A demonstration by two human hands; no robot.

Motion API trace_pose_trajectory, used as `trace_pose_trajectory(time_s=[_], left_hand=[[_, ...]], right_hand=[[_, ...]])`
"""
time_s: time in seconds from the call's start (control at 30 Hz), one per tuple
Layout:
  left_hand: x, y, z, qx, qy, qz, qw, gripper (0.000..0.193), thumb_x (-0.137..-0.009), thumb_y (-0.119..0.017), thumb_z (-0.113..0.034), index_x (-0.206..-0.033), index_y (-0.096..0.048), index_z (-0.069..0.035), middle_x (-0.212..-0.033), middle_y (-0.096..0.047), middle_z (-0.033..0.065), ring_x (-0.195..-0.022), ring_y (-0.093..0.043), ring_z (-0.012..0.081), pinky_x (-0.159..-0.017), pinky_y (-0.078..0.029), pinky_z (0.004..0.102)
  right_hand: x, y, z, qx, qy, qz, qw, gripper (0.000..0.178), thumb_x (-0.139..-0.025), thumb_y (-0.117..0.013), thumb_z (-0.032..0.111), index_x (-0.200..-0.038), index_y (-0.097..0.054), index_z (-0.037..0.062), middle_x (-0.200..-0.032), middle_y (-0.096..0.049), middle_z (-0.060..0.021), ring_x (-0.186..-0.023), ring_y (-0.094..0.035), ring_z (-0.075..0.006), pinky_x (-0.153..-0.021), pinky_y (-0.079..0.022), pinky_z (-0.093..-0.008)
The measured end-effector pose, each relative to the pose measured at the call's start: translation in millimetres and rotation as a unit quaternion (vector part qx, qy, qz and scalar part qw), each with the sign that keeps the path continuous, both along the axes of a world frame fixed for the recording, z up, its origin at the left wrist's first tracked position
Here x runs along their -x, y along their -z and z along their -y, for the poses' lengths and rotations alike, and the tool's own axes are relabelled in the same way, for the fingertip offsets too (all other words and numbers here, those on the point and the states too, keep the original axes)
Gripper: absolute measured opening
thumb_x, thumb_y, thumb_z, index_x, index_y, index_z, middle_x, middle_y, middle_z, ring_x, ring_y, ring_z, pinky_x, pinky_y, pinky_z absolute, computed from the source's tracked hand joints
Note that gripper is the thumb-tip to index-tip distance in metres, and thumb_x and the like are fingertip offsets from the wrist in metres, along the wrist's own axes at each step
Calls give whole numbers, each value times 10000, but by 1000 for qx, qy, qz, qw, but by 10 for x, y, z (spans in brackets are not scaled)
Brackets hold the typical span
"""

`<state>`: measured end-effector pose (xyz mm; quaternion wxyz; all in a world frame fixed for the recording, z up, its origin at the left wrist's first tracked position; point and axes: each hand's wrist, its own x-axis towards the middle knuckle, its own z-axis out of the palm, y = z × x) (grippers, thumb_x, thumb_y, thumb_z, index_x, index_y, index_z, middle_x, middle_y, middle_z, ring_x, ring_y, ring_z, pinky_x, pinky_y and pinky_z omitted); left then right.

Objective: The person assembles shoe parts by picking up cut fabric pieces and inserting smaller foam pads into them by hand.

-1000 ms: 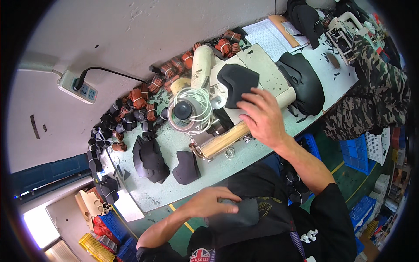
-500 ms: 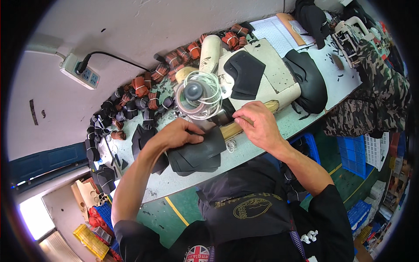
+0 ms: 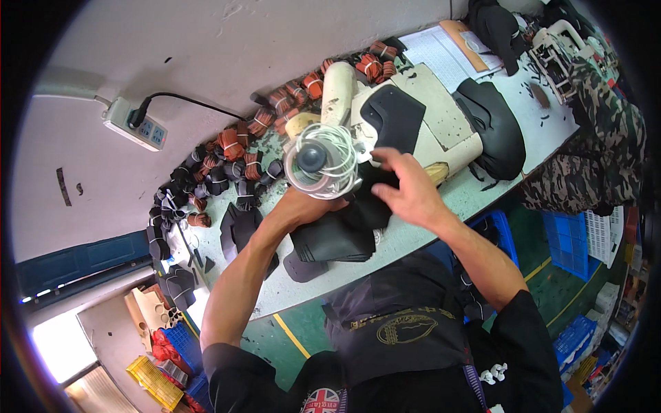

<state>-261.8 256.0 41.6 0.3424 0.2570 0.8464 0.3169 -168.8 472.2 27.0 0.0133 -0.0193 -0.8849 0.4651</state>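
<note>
Currently, stack of black sheet pieces (image 3: 335, 241) is spread before cream machine (image 3: 441, 113), over pale tabletop (image 3: 284, 289). Left hand (image 3: 307, 208) is placed at stack's upper edge; fingers are partly hidden by white cord coil (image 3: 342, 155), so grip cannot be told. Right hand (image 3: 412, 191) is held close by, thumb and forefinger parted, nothing seen gripped. Another black piece (image 3: 397, 120) is laid on machine.
</note>
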Motion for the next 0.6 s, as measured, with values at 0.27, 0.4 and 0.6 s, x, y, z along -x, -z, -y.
trace_pose_trajectory(time_s=[0.27,0.4,0.6], left_hand=[[-36,14,369,40,-55,173,983,155,-820,-788,-162,-921,-784,-45,-801,-730,41,-785,-639,122,-770,-497,290],[33,65,427,58,-78,194,976,147,-809,-788,-186,-827,-787,-41,-770,-721,37,-773,-633,111,-753,-482,276],[48,84,102,-42,-108,113,987,497,-755,-832,-184,-1209,-669,-64,-1111,-707,61,-1013,-632,159,-927,-487,326]], right_hand=[[60,-358,-310,-86,22,-364,927,172,-779,-685,-42,-930,-662,38,-928,-652,-131,-891,-631,-326,-748,-504,-404],[-181,-92,-136,-113,18,-176,978,216,-788,-738,47,-994,-672,43,-996,-655,-133,-965,-602,-341,-844,-477,-439],[-114,19,5,-110,-56,-83,989,491,-800,-770,134,-1257,-606,59,-1162,-626,-140,-1000,-564,-342,-908,-463,-415]])
